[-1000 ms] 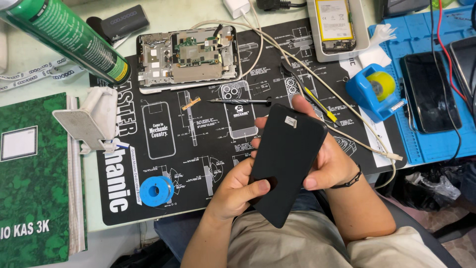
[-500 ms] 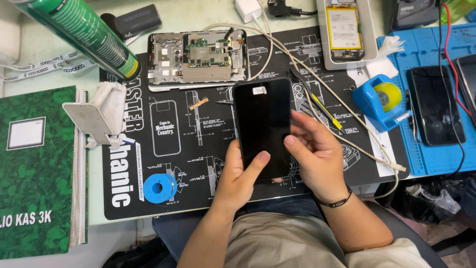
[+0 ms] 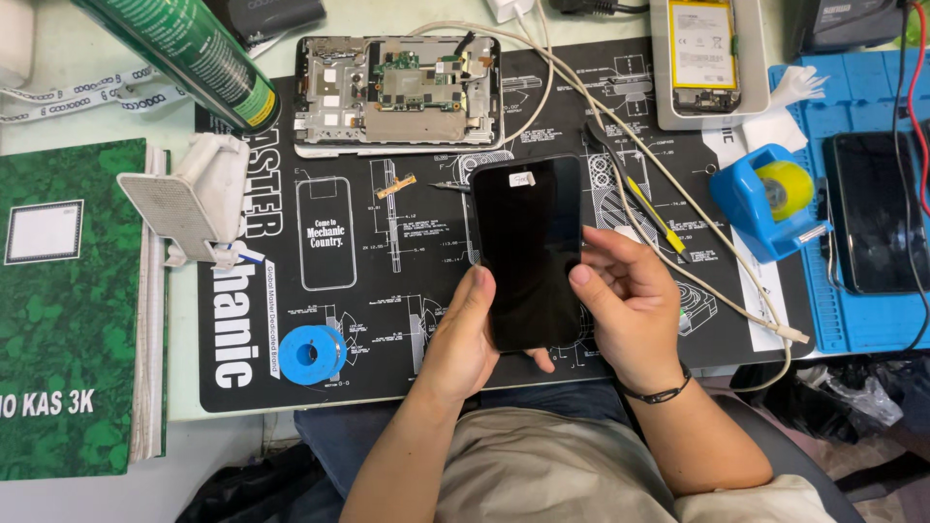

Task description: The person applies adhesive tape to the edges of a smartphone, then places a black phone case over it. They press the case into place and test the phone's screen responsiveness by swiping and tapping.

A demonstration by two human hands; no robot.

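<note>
Head view: both hands hold a black phone (image 3: 528, 252) upright over the black mat (image 3: 387, 291), dark glass facing the camera. The left hand (image 3: 463, 339) cups the lower left edge, thumb laid along the side; the right hand (image 3: 630, 305) clamps the right edge, thumb pressed on the glass rim. A second ago the phone sat tilted with its matte back showing; half a second ago it was already turned glass-up, and now it rests a little lower and squarer between the palms. A small white sticker (image 3: 523, 179) shows near its top edge.

That flip suggests the work has passed from the back to the screen side, probably a check of the display.

Behind the phone lies an opened phone frame (image 3: 397, 92) with its board exposed, untouched. A blue tape dispenser (image 3: 765, 199) stands right, a blue solder reel (image 3: 310, 353) lower left, and a green spray can (image 3: 194, 58) upper left.
</note>
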